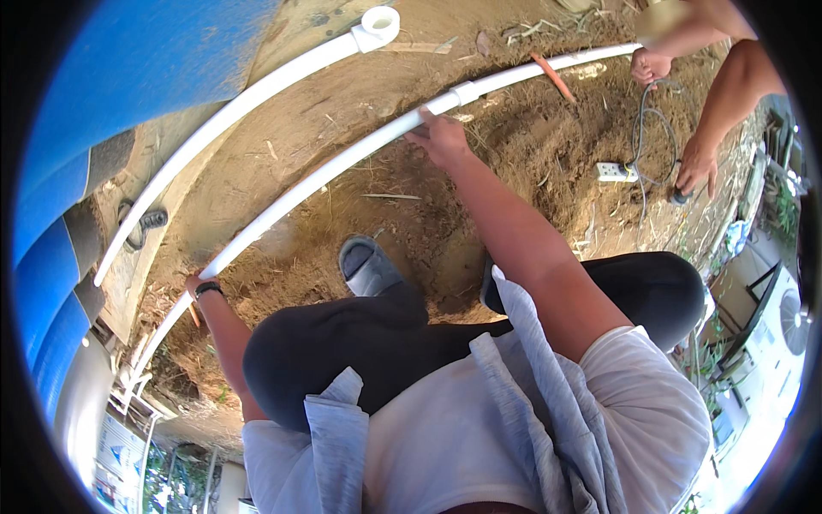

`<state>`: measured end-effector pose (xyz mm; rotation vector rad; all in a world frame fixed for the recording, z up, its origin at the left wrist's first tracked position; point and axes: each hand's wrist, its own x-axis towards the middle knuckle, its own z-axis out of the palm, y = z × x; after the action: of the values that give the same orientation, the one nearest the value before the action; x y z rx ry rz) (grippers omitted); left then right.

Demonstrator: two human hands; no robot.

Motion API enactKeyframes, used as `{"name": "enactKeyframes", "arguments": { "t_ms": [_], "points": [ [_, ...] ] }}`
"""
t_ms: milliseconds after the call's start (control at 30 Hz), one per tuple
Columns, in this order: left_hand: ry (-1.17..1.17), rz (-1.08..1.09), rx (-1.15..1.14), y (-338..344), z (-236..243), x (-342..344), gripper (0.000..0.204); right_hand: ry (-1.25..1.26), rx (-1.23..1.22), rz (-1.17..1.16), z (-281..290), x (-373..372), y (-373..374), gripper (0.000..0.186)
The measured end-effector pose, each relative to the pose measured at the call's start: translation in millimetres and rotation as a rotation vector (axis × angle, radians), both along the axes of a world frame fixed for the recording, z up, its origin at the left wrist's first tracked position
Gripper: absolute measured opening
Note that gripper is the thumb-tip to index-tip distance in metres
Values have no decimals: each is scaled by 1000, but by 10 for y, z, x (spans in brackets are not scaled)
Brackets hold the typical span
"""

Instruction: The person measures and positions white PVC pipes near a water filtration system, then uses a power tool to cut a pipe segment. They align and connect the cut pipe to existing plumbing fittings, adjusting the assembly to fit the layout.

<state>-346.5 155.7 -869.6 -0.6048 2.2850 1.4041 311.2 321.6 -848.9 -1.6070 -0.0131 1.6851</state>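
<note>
A long white plastic pipe [330, 167] runs across the soil from the lower left to the upper right. My left hand [203, 283], with a dark band at its wrist, is closed around the pipe's lower-left stretch. Farther along, my right hand [443, 139] grips the same pipe, just short of a white coupling [465, 92]. Beyond the coupling the pipe passes an orange stick [553, 77] that crosses it. Another white pipe [227, 116], with a tee fitting [377, 27] at its end, lies apart on the left.
At the upper right, a co-worker's hand [652, 66] is near the pipe's end; the other hand [698, 167] holds a dark plug-like item near a white power strip [616, 172] and grey cord [642, 124]. Blue sheeting [154, 68] rises at left. My sandalled foot [368, 264] rests on soil.
</note>
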Motion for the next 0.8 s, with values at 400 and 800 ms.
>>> {"name": "enactKeyframes", "arguments": {
  "t_ms": [400,800],
  "points": [
    [110,-36,-24,240,97,-4,32,-1379,174,1298,251,921,229,47],
    [67,-97,-53,81,236,-102,36,-1441,600,1314,33,1218,-26,40]
  ]
}}
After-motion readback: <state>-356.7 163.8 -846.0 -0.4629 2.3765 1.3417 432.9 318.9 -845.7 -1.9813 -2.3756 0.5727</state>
